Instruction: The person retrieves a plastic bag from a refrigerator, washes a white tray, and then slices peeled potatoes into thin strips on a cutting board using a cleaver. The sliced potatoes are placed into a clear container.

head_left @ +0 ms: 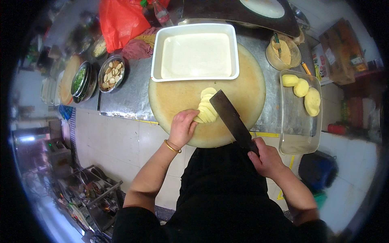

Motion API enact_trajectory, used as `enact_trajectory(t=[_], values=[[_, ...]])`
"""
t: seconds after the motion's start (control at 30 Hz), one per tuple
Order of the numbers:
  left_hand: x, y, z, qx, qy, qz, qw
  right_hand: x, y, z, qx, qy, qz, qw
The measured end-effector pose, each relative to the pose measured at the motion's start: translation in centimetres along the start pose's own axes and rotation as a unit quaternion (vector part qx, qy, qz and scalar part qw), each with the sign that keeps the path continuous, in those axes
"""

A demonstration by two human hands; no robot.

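A fanned stack of peeled potato slices (207, 107) lies on the round chopping board (173, 98). My left hand (182, 126) is at the lower left of the stack, with thumb and fingertips pinching the nearest slices. In my right hand (267, 158) is the handle of a dark cleaver (230, 117). Its blade slants up and leftward, its tip right beside the upper slices; whether it touches them is hard to tell. A white rectangular tray (196, 57) rests across the far part of the board, nothing in it.
To the right, a clear plastic container (299, 133) holds several peeled potatoes (301, 88). Behind it stands a tub of tan powder (284, 54). On the left are a steel bowl of pale slices (111, 76) and a bowl of chopped greens (79, 79). A red plastic bag (118, 25) sits behind.
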State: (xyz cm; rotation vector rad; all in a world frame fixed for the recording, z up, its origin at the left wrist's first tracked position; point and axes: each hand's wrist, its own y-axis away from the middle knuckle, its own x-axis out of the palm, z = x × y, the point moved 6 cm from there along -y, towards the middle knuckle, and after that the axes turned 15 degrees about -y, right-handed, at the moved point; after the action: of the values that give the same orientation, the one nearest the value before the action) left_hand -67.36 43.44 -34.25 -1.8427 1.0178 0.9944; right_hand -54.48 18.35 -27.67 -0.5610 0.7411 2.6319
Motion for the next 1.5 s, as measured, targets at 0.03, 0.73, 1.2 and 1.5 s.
enact_trajectory(t=[0.03,0.73,1.2,1.5], values=[[0.1,-0.1,0.2,0.012,-0.008,0.011,1.0,0.1,0.1,-0.1,0.0,-0.004,-0.001,1.0],[0.7,-2.1,2.3,0.049,0.096,0.344,0.933,1.5,-0.7,1.6,-0.04,0.029,0.071,0.996],[-1.9,3.0,3.0,-0.114,0.025,0.145,0.982,3.5,-3.4,1.4,-0.051,0.032,0.113,0.992],[-1.5,3.1,1.3,-0.058,-0.01,-0.029,0.998,3.3,-3.6,1.6,-0.041,0.077,0.133,0.987]])
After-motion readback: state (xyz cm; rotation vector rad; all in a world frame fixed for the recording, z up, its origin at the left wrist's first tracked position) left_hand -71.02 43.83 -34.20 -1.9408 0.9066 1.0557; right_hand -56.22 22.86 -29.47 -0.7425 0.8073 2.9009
